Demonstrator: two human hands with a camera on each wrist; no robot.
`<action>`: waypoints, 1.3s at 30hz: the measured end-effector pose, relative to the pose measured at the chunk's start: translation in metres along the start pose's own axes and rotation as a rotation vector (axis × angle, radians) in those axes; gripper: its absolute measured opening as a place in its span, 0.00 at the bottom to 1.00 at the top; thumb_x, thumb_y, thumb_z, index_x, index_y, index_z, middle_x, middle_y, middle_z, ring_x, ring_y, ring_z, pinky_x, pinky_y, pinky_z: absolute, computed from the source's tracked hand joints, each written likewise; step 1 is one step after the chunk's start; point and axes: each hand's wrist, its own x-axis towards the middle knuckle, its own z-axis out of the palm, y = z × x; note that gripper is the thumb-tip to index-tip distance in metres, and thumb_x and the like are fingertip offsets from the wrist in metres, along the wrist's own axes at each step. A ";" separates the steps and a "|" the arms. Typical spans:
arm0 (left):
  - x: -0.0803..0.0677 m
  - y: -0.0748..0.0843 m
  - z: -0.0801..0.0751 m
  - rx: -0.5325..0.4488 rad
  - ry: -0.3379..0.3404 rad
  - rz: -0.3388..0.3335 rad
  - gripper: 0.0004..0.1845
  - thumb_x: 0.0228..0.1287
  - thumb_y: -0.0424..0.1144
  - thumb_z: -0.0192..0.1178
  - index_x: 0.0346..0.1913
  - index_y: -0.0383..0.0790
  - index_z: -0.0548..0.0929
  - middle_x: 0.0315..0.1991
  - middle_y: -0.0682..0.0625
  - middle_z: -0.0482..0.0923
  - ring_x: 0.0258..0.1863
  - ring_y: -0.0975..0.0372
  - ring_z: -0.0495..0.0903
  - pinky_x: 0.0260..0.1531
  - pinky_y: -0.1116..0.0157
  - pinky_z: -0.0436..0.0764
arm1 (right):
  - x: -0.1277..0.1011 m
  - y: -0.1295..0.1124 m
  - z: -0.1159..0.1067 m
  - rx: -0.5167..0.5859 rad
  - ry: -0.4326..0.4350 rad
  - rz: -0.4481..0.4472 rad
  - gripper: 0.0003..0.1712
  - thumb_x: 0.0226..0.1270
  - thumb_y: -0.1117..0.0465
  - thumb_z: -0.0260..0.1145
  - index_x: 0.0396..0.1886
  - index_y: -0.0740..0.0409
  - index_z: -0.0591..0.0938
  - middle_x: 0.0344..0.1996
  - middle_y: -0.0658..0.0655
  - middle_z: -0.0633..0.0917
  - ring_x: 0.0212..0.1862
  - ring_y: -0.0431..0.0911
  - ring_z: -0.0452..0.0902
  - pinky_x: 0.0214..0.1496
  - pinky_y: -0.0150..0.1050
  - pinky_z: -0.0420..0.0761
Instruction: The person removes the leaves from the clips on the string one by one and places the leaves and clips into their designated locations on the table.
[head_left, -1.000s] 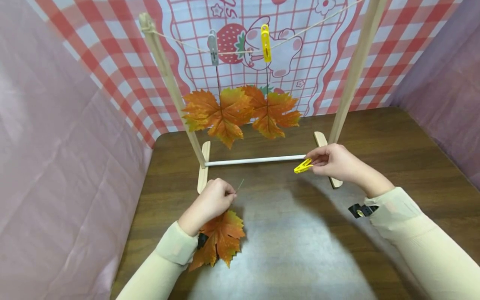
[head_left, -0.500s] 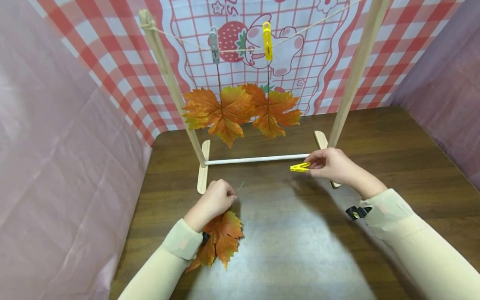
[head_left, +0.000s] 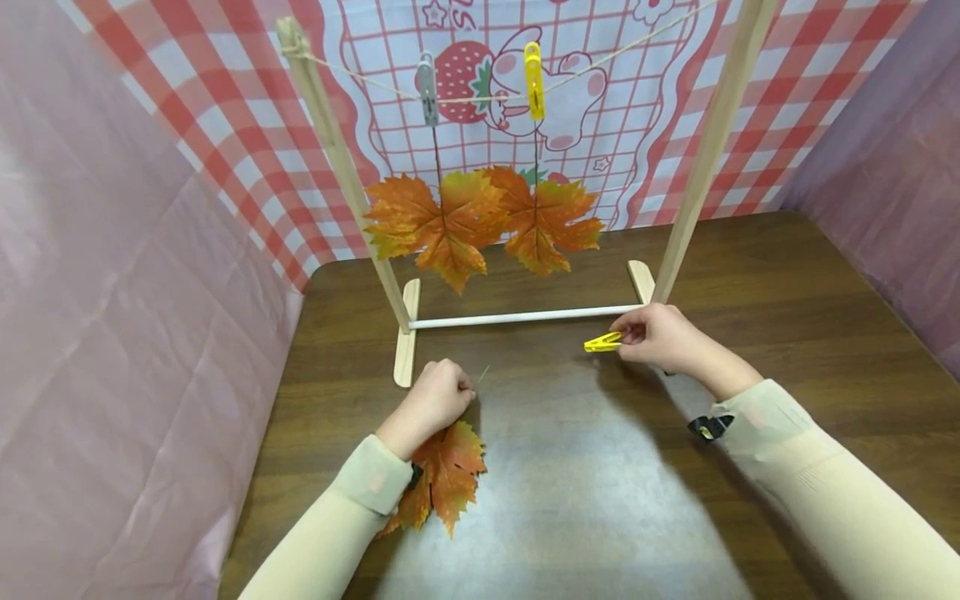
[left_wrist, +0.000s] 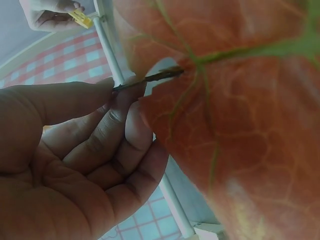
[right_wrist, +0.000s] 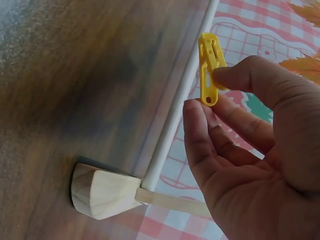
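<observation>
My left hand [head_left: 435,396] pinches the thin stem of an orange maple leaf [head_left: 450,475]; the leaf hangs below the hand, partly hidden by the wrist. Seen close in the left wrist view, the stem runs between thumb and fingers, and the leaf [left_wrist: 240,100] fills the right side. Over the table at the right, my right hand [head_left: 663,340] holds a yellow clothespin [head_left: 602,342] by its handle end. In the right wrist view, thumb and fingers pinch that clothespin [right_wrist: 209,67]. The two hands are well apart.
Behind the hands stands a wooden frame with a left post [head_left: 341,167], a right post [head_left: 705,158] and a white bar [head_left: 517,318]. From its string [head_left: 360,82], a grey clothespin [head_left: 427,87] and a yellow one [head_left: 534,82] hold two maple leaves [head_left: 446,225] by their stems.
My right hand has moved slightly down, and the yellow clothespin in it has turned to lie flatter. My left hand has shifted only slightly, still with the leaf stem.
</observation>
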 end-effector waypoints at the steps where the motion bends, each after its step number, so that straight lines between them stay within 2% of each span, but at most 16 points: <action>1: 0.000 -0.001 0.001 -0.003 -0.004 -0.004 0.07 0.54 0.31 0.60 0.25 0.40 0.87 0.23 0.54 0.81 0.18 0.66 0.72 0.22 0.68 0.72 | 0.000 0.001 0.001 -0.012 -0.003 -0.002 0.11 0.43 0.67 0.69 0.31 0.60 0.84 0.20 0.47 0.80 0.25 0.41 0.75 0.27 0.34 0.75; 13: 0.005 -0.004 0.008 0.003 0.005 -0.045 0.07 0.52 0.32 0.61 0.23 0.42 0.87 0.23 0.55 0.80 0.19 0.66 0.73 0.23 0.68 0.72 | 0.003 0.012 0.014 -0.057 0.008 -0.001 0.09 0.42 0.65 0.72 0.27 0.61 0.84 0.18 0.45 0.79 0.24 0.39 0.74 0.27 0.36 0.74; 20: 0.008 -0.003 0.008 0.038 0.041 -0.048 0.06 0.50 0.33 0.65 0.19 0.44 0.85 0.22 0.56 0.79 0.26 0.63 0.77 0.29 0.65 0.75 | 0.004 0.018 0.018 -0.106 -0.016 0.027 0.09 0.42 0.65 0.70 0.27 0.63 0.84 0.18 0.45 0.78 0.23 0.39 0.72 0.30 0.38 0.71; 28: 0.010 -0.004 0.010 0.044 0.042 -0.058 0.08 0.49 0.34 0.66 0.17 0.46 0.83 0.19 0.58 0.77 0.23 0.63 0.76 0.28 0.65 0.74 | 0.003 0.020 0.022 -0.129 -0.012 0.039 0.10 0.40 0.65 0.72 0.27 0.63 0.84 0.17 0.48 0.78 0.24 0.41 0.72 0.31 0.39 0.70; 39: 0.012 -0.007 0.014 0.054 0.041 -0.061 0.04 0.49 0.36 0.67 0.21 0.46 0.86 0.22 0.58 0.80 0.26 0.63 0.77 0.29 0.66 0.75 | 0.001 0.024 0.021 -0.139 -0.027 0.030 0.14 0.37 0.61 0.77 0.27 0.62 0.84 0.18 0.48 0.79 0.24 0.40 0.72 0.31 0.39 0.71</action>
